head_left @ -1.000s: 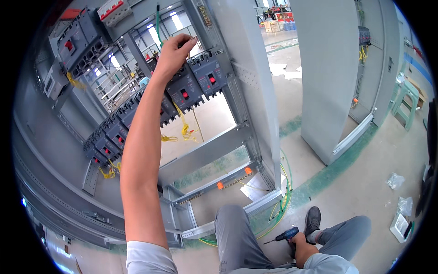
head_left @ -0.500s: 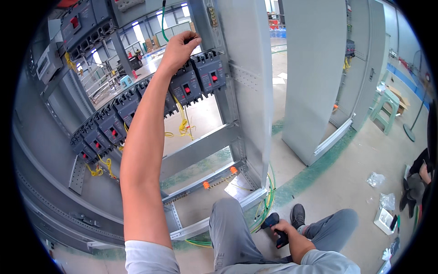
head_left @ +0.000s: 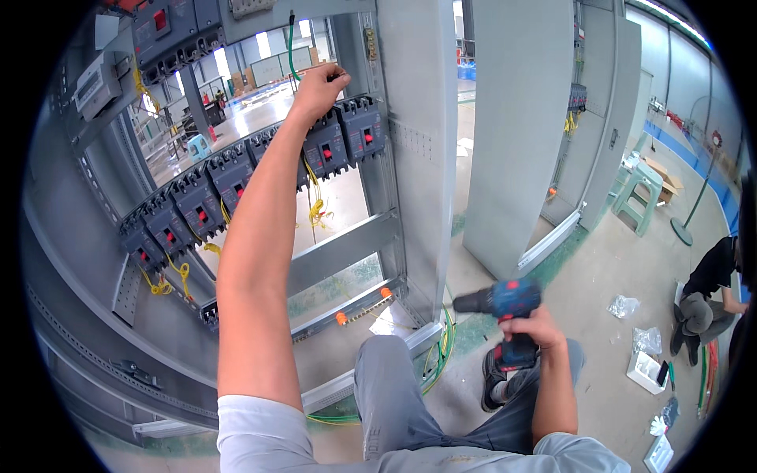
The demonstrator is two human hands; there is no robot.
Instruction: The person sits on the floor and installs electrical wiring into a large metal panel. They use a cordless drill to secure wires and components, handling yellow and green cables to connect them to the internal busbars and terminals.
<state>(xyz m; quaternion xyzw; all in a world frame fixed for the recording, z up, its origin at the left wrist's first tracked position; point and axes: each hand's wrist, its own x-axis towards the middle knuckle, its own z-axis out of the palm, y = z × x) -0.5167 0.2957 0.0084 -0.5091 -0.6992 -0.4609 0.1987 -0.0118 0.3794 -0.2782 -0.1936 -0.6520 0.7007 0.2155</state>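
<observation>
My left arm reaches up to the row of dark grey circuit breakers (head_left: 322,146) in the metal cabinet. Above the breakers' top terminals, my left hand (head_left: 317,91) is closed in a pinch. A green wire (head_left: 294,55) curves down into this hand from above; its lower end is hidden, and a small dark bit at the fingertips is too small to name. My right hand (head_left: 538,327) grips a blue and black cordless drill (head_left: 509,299), slightly blurred. The drill is above my knee, its nose pointing left toward the cabinet's side panel (head_left: 418,158).
Yellow wires (head_left: 317,209) hang below the breakers. Coiled green wires (head_left: 445,347) lie by the cabinet's base rail. A second cabinet (head_left: 520,126) stands to the right, with a green stool (head_left: 640,197) beyond. Another person (head_left: 710,284) sits at far right near a white box (head_left: 648,372).
My right hand has raised the drill from beside my knee, up and to the right. The left hand stays above the breakers, still pinched. The view has shifted slightly.
</observation>
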